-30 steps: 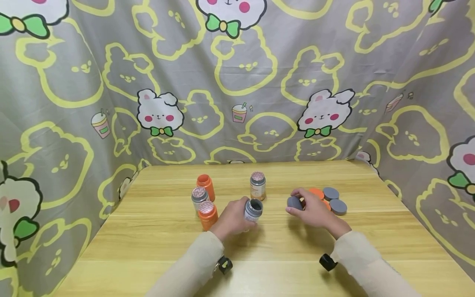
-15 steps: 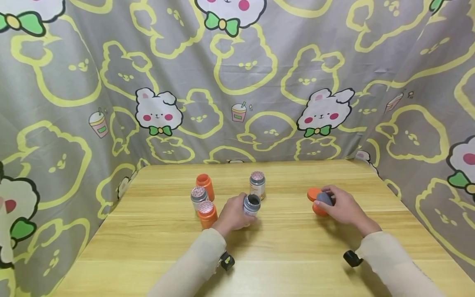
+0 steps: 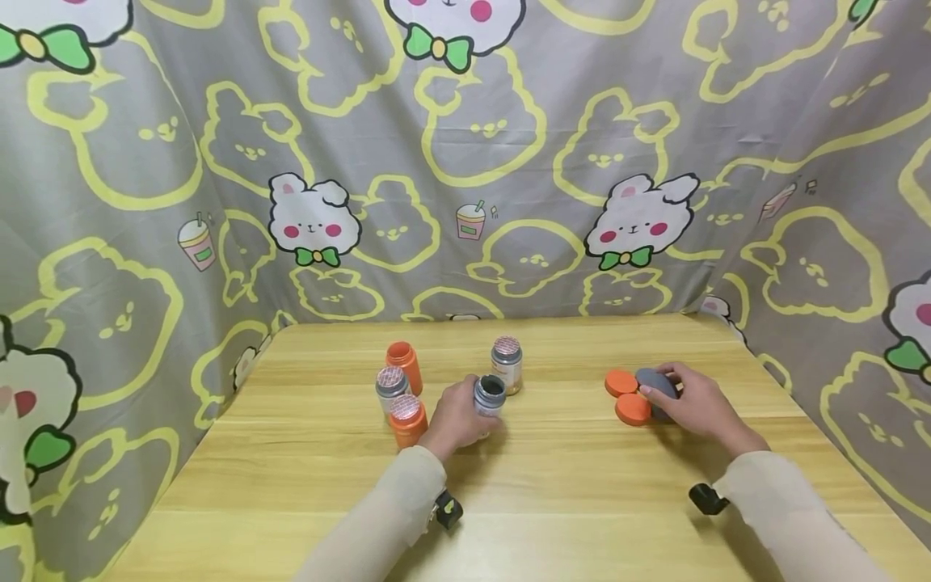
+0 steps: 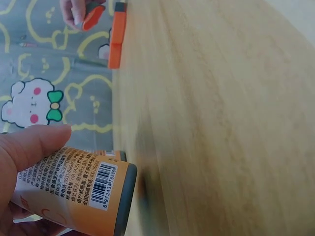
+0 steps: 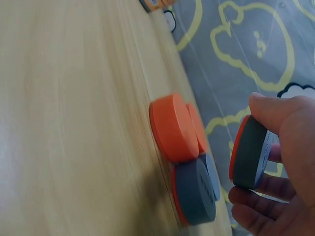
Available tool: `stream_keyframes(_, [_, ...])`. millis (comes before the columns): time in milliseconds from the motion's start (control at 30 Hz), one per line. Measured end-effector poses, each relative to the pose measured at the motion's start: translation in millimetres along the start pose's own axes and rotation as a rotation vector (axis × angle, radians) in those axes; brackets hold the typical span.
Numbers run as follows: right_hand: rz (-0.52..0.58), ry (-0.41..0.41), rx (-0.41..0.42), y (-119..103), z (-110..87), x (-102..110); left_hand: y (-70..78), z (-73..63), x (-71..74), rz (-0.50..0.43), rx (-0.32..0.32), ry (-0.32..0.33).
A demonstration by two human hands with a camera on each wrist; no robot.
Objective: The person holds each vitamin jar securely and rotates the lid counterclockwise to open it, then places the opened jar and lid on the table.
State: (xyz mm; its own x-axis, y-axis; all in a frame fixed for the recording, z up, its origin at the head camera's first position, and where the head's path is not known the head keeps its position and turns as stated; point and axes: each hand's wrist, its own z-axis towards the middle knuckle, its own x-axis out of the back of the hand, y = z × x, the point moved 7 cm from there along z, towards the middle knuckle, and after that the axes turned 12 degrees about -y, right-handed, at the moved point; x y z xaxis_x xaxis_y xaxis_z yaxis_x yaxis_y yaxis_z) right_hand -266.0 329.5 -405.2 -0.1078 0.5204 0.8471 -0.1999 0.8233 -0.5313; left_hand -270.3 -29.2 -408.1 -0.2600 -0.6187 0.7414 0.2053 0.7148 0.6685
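My left hand (image 3: 457,420) grips a grey supplement bottle (image 3: 490,394) round its side. The bottle's mouth is uncovered and dark inside. Its orange and white label (image 4: 74,191) with a barcode shows in the left wrist view. My right hand (image 3: 701,408) pinches a grey cap (image 5: 250,152) with a red inner rim, between thumb and fingers. Below it on the table lie two orange caps (image 5: 174,128) and two grey caps (image 5: 194,191), grouped closely. In the head view the held cap and the hand mostly hide those grey ones.
Left of my left hand stand an uncovered orange bottle (image 3: 405,368), a foil-sealed grey bottle (image 3: 393,388) and a foil-sealed orange bottle (image 3: 408,422). Another sealed grey bottle (image 3: 507,365) stands behind the held one. A patterned curtain (image 3: 465,162) surrounds the wooden table (image 3: 553,501).
My right hand has carried the grey cap rightward, from the gap between the hands to above the cap group. The left hand has shifted slightly left with its bottle.
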Motion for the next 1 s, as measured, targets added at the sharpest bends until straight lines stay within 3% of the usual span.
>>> stream_keyframes(467, [0.004, -0.035, -0.145, 48, 6.6, 2, -5.8, 3.7, -1.5, -0.015, 0.014, 0.044])
stream_keyframes(1000, [-0.021, -0.002, -0.214, 72, 19.6, 1, -15.0, 5.5, -2.0, -0.047, 0.066, 0.037])
